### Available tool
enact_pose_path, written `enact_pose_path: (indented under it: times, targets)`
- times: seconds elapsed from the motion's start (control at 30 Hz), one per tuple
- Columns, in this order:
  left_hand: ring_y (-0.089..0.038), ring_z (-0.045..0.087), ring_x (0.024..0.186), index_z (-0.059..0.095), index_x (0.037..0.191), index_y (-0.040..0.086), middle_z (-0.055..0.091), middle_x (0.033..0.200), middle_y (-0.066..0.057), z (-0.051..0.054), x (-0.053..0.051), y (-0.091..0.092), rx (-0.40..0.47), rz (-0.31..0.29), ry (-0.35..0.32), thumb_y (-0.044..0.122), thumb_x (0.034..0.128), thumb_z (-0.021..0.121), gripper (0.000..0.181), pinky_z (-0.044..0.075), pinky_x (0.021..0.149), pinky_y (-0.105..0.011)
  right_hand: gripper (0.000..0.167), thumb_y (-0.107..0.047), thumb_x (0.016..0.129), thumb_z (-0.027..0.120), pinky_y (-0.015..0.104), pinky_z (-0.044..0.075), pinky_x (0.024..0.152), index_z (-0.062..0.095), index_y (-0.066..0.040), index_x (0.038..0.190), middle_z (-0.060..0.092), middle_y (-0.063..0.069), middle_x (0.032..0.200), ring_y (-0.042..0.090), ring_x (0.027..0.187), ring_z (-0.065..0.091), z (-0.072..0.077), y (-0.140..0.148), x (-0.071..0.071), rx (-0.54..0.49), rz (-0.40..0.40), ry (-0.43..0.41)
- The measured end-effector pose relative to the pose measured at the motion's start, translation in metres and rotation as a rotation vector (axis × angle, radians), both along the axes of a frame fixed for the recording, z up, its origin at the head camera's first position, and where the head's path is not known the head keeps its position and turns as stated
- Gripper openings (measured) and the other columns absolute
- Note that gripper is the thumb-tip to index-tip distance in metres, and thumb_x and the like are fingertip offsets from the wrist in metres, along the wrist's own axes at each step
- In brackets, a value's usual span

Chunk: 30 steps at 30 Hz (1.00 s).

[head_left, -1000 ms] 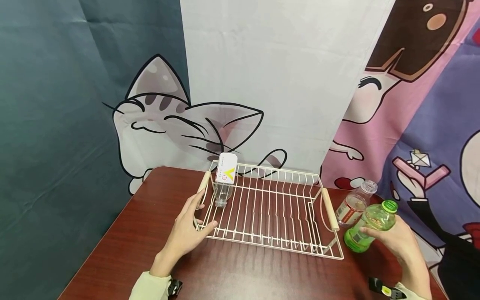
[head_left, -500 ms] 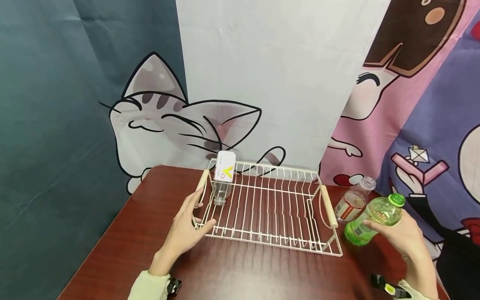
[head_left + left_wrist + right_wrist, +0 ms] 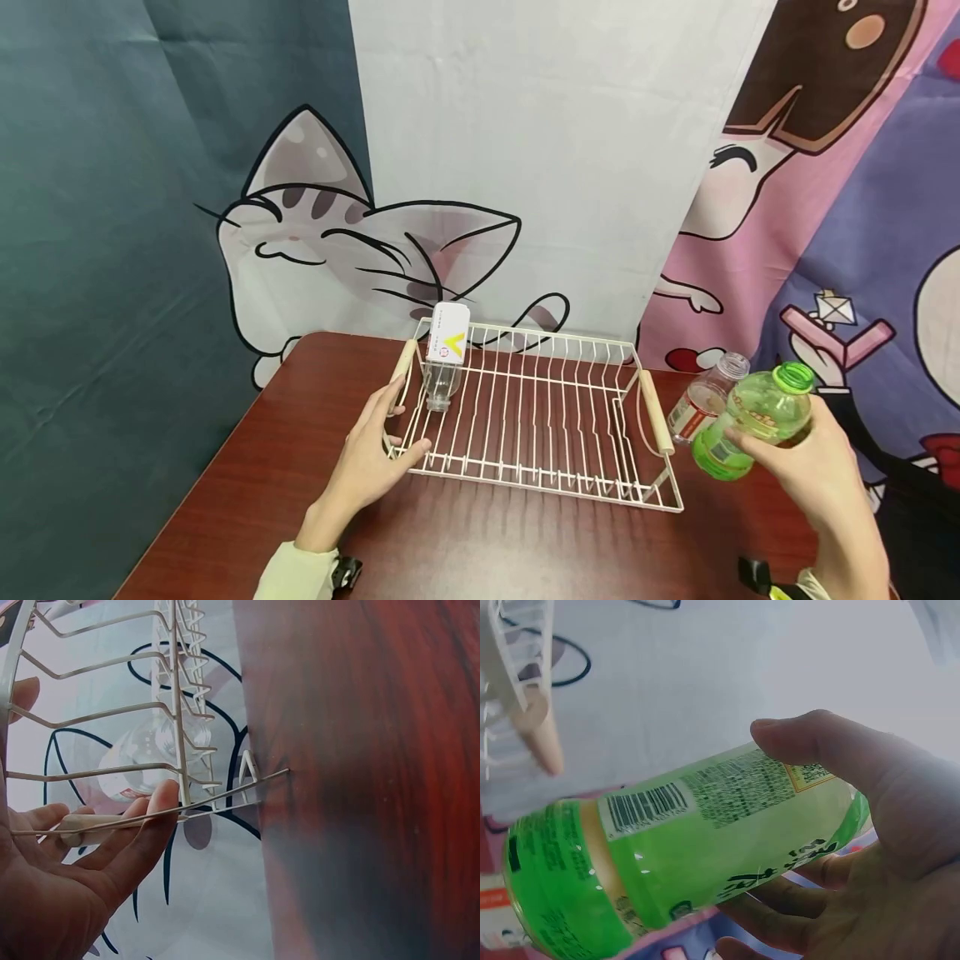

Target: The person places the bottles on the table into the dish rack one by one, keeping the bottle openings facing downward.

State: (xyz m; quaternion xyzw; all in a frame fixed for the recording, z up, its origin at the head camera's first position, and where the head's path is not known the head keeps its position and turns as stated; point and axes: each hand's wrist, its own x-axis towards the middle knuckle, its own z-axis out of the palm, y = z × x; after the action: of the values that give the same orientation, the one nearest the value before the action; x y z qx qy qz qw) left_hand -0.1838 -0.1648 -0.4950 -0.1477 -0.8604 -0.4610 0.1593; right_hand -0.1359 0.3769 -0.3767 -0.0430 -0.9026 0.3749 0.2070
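In the head view my right hand [image 3: 813, 467] grips a green plastic bottle [image 3: 768, 408], thumb on the near side and fingers behind it. The bottle leans, neck up and to the right; its barcode label [image 3: 705, 795] faces the right wrist camera. Close behind it is a clear bottle [image 3: 705, 404] with a red and white label. My left hand [image 3: 375, 454] holds the front left corner of a cream wire dish rack [image 3: 540, 479], with fingers around its side wires by the wooden handle [image 3: 90, 827]. A clear bottle with a white label [image 3: 448, 333] stands neck down at the rack's left end.
The rack spans the middle of a dark red wooden table [image 3: 465, 550]. Its right wooden handle [image 3: 657, 412] is close to the clear bottle. A printed cloth [image 3: 570, 167] hangs behind the table and continues along the right side.
My right hand has raised the green bottle a little and tilted it further. The left hand keeps its place on the rack. The head view has shifted slightly.
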Motion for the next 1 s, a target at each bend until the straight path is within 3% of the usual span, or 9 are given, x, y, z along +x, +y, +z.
enact_pose_path:
  times: [0.17, 0.27, 0.4, 0.67, 0.8, 0.93, 1.0]
  targets:
    - [-0.04, 0.065, 0.135, 0.032, 0.176, 0.026, 0.042, 0.172, -0.007, 0.002, -0.001, -0.002, 0.008, -0.018, -0.001, 0.025, 0.0902, 0.092, 0.105, 0.067, 0.081, -0.041, 0.063, -0.01, 0.08, 0.099, 0.005, 0.044, 0.075, 0.06, -0.02, 0.129, 0.059, -0.038, 0.099, -0.016, 0.09, 0.057, 0.007, -0.021, 0.007, -0.056, -0.038, 0.04]
    - [-0.042, 0.063, 0.139, 0.033, 0.176, 0.019, 0.041, 0.173, -0.009, 0.003, 0.0, -0.003, 0.014, -0.031, -0.001, 0.026, 0.0913, 0.092, 0.103, 0.067, 0.083, -0.042, 0.066, -0.011, 0.079, 0.1, 0.006, 0.042, 0.077, 0.061, -0.017, 0.132, 0.058, -0.038, 0.101, -0.016, 0.091, 0.057, 0.008, -0.033, 0.01, -0.058, -0.067, 0.071]
    - [-0.044, 0.061, 0.141, 0.032, 0.176, 0.019, 0.04, 0.173, -0.009, 0.004, 0.001, -0.003, 0.019, -0.036, -0.014, 0.028, 0.0925, 0.091, 0.103, 0.067, 0.085, -0.042, 0.076, -0.013, 0.076, 0.101, 0.009, 0.036, 0.085, 0.061, -0.008, 0.14, 0.054, -0.041, 0.107, -0.017, 0.102, 0.051, 0.01, -0.047, 0.013, -0.027, -0.095, 0.106]
    - [-0.046, 0.06, 0.14, 0.032, 0.176, 0.017, 0.039, 0.174, -0.008, 0.001, 0.001, -0.003, 0.025, -0.055, -0.001, 0.028, 0.0938, 0.09, 0.101, 0.068, 0.087, -0.043, 0.082, -0.01, 0.071, 0.102, 0.013, 0.031, 0.098, 0.067, -0.013, 0.145, 0.052, -0.043, 0.113, -0.02, 0.113, 0.044, 0.014, -0.065, 0.015, -0.003, -0.122, 0.165]
    - [-0.046, 0.06, 0.141, 0.032, 0.176, 0.018, 0.039, 0.174, -0.008, 0.001, 0.001, -0.003, 0.024, -0.056, 0.004, 0.027, 0.0936, 0.09, 0.101, 0.068, 0.087, -0.043, 0.084, -0.007, 0.066, 0.101, 0.015, 0.031, 0.095, 0.071, -0.012, 0.144, 0.057, -0.032, 0.116, -0.017, 0.112, 0.046, 0.016, -0.072, 0.014, 0.019, -0.12, 0.222]
    - [-0.045, 0.059, 0.141, 0.031, 0.176, 0.021, 0.039, 0.173, -0.008, 0.002, 0.001, -0.003, 0.02, -0.054, -0.009, 0.027, 0.0932, 0.09, 0.102, 0.067, 0.087, -0.044, 0.086, -0.002, 0.06, 0.099, 0.024, 0.033, 0.091, 0.075, -0.014, 0.142, 0.063, -0.014, 0.12, 0.001, 0.112, 0.052, 0.016, -0.081, 0.014, 0.073, -0.104, 0.308]
    - [-0.045, 0.058, 0.142, 0.031, 0.176, 0.021, 0.039, 0.173, -0.009, 0.002, 0.001, -0.004, 0.016, -0.055, -0.012, 0.028, 0.0933, 0.09, 0.102, 0.067, 0.088, -0.044, 0.086, 0.0, 0.058, 0.097, 0.03, 0.033, 0.093, 0.077, -0.014, 0.14, 0.063, -0.014, 0.12, 0.007, 0.112, 0.052, 0.016, -0.085, 0.014, 0.091, -0.084, 0.361]
